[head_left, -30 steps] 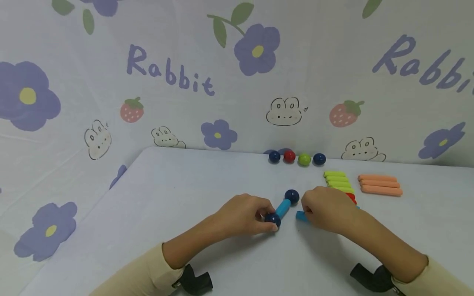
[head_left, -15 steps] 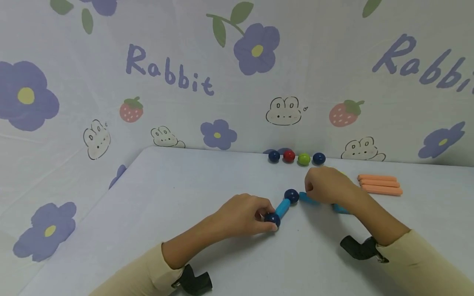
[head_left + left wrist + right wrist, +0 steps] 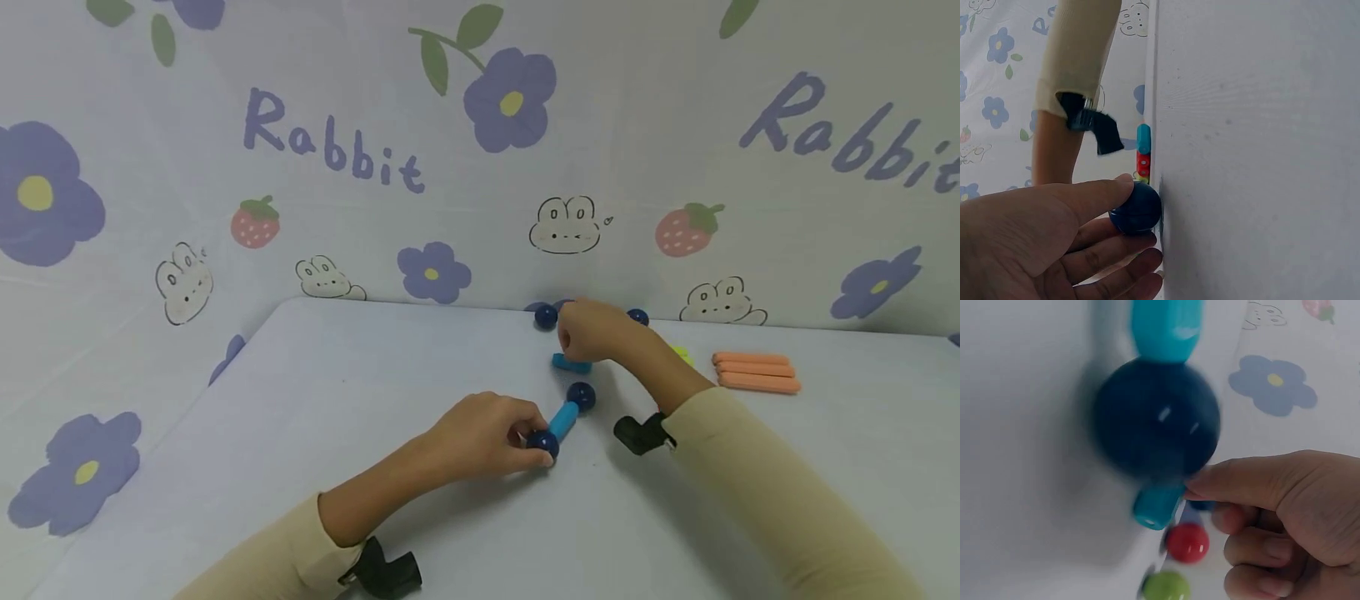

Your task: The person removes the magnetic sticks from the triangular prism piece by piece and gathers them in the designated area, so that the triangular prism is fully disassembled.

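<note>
My left hand (image 3: 487,437) pinches a dark blue ball (image 3: 542,447) low over the white table. A light blue rod (image 3: 563,422) runs from that ball to a second dark blue ball (image 3: 581,397). Beyond this second ball, my right hand (image 3: 600,331) holds another light blue rod (image 3: 572,363), its free end pointing left. In the right wrist view the second ball (image 3: 1157,422) stands in front of the held rod (image 3: 1157,509), covering part of it. The left wrist view shows thumb and fingers around the near ball (image 3: 1138,209).
Along the back edge sit loose balls, a dark blue one (image 3: 546,317) at left and another (image 3: 638,317) at right. Between them, the red ball (image 3: 1187,542) and green ball (image 3: 1166,587) show in the right wrist view. Orange rods (image 3: 757,372) lie at right; green rods (image 3: 682,355) are mostly hidden.
My right hand has carried its blue rod left and away from me, past the second ball toward the back balls. My left hand stays on the near ball.
</note>
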`<state>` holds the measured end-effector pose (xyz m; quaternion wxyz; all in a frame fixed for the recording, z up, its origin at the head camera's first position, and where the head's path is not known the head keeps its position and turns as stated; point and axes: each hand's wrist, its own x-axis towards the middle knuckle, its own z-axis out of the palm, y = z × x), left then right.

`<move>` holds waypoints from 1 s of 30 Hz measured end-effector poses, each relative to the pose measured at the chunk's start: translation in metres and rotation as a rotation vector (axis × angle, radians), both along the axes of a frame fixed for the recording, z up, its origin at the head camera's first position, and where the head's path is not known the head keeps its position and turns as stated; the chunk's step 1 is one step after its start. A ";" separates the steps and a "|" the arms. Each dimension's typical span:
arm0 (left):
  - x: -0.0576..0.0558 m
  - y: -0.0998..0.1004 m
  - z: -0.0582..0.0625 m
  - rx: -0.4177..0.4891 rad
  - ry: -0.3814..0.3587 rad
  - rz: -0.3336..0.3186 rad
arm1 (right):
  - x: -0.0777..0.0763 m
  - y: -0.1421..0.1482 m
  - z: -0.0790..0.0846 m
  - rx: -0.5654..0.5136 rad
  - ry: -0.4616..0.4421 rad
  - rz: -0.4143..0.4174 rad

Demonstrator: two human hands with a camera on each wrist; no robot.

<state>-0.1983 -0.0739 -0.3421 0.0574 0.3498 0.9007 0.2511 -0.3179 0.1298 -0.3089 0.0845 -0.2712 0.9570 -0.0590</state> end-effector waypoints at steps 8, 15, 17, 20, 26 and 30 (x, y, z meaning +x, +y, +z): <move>0.000 -0.005 -0.003 0.015 -0.002 0.000 | -0.015 -0.046 0.004 0.051 0.039 0.058; -0.001 -0.003 -0.003 0.001 0.013 -0.012 | -0.011 -0.028 0.003 0.024 -0.010 0.054; -0.002 -0.001 -0.003 -0.006 0.017 -0.015 | -0.008 -0.014 0.004 -0.005 -0.062 0.034; -0.002 -0.001 -0.003 -0.018 0.026 -0.011 | -0.002 0.006 0.005 -0.026 -0.128 -0.011; -0.002 -0.001 -0.003 -0.013 0.024 0.006 | 0.019 0.037 0.007 -0.029 -0.214 -0.084; -0.003 0.000 -0.004 -0.009 0.007 0.015 | 0.043 0.048 0.005 -0.065 -0.250 -0.066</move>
